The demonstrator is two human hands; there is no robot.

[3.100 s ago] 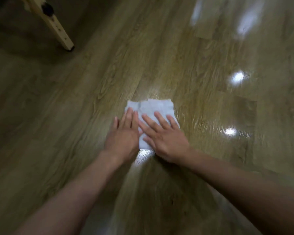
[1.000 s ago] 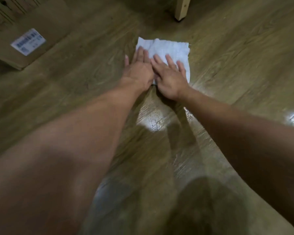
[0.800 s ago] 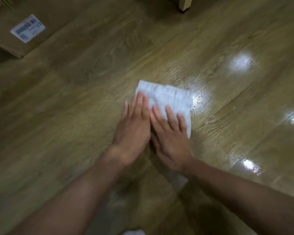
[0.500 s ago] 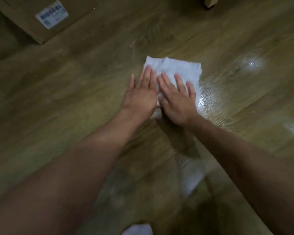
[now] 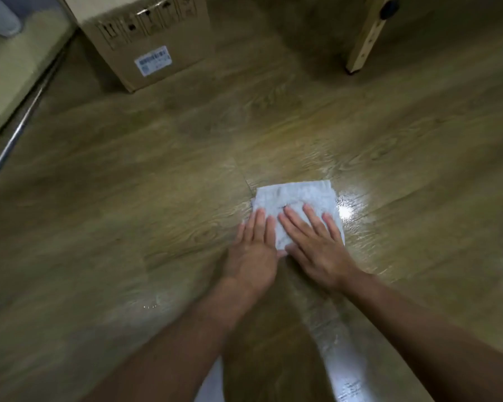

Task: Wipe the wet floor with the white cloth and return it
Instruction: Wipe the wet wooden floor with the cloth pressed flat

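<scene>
While my left grip [image 5: 253, 253] and right grip [image 5: 317, 250] press flat, unclenched, the cloth [image 5: 296, 195] seems limp, damp: pinch a corner.

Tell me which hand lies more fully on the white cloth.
The right hand: its spread fingers lie flat across the white cloth. The left hand only overlaps the cloth's left edge, its palm over bare floor.

Dim, warm indoor light. Just right of your right hand [image 5: 317, 250], a bright glare glints off the wet floor [image 5: 389, 146]; a paler sheen lies beneath your forearms [image 5: 418, 329], with soft shadow between them. Motion blur smears the boards left of your left hand [image 5: 253, 256]. The wide lens stretches the near edge.
</scene>
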